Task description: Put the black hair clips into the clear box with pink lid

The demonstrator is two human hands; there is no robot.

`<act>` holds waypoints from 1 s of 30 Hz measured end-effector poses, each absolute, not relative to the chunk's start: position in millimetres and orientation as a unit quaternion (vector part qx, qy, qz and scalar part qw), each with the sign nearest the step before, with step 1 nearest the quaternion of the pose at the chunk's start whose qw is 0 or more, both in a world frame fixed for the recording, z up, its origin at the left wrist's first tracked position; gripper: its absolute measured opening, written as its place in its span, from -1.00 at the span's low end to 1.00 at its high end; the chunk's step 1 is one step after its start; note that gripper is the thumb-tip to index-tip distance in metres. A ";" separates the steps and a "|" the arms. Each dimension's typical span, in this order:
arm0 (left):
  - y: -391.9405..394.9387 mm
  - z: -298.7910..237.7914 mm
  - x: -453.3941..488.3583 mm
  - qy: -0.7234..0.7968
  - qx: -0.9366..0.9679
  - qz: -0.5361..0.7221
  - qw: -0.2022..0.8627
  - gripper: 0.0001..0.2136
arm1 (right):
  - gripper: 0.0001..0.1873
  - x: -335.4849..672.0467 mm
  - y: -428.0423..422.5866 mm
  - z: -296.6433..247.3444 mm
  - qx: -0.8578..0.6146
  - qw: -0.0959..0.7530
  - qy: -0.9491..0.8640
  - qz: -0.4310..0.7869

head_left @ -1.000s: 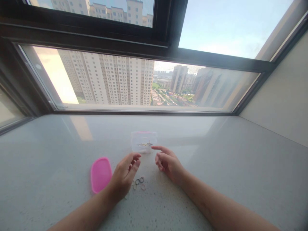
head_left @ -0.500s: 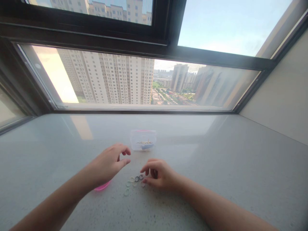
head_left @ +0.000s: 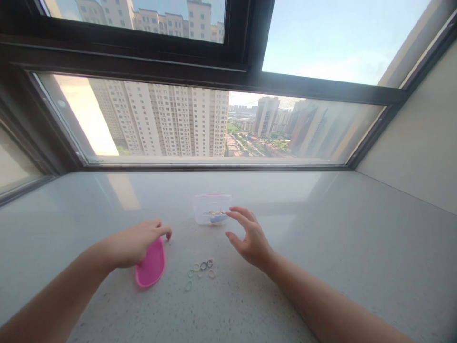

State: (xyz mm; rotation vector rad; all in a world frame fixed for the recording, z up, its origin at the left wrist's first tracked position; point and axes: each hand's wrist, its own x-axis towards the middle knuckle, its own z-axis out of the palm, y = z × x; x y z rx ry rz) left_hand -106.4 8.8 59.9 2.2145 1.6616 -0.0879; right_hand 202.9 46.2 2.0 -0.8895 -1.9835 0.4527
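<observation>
Head camera: at the far left, a dark brown window frame (head_left: 43, 119) meets the speckled white stone windowsill (head_left: 71, 214). Next, the left hand (head_left: 134, 243) blocks the upper end of a rounded, bright pink plastic lid (head_left: 152, 272), fingers bent down over it; whether they grip it, I cannot tell. Right of the lid, small, thin rings (head_left: 203, 266) in pale green, whitish, dark grey and pink lie clustered. Farther back, near the window, stands a clear rectangular plastic box (head_left: 202, 206) containing slender gold-coloured pieces (head_left: 214, 213) and something blue (head_left: 218, 219). The right hand (head_left: 250, 238) has fingers and thumb spread apart, fingertips overlapping the box's right side; contact is unclear. A plain pale wall (head_left: 421, 143) stands rightmost.
</observation>
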 end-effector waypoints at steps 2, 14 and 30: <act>12.3 58.5 -111.8 0.591 0.783 -0.032 0.190 -0.55 | -0.40 202.7 48.1 -2.6 -0.340 0.404 -0.818 0.227; 29.2 53.4 -111.4 0.529 0.747 0.113 0.386 -0.91 | -0.29 200.8 51.2 -11.7 -0.321 0.372 -0.843 0.217; 49.7 38.3 -43.7 0.553 0.679 0.373 0.306 -0.59 | -0.27 194.1 44.6 -11.3 -0.325 0.443 -0.795 0.255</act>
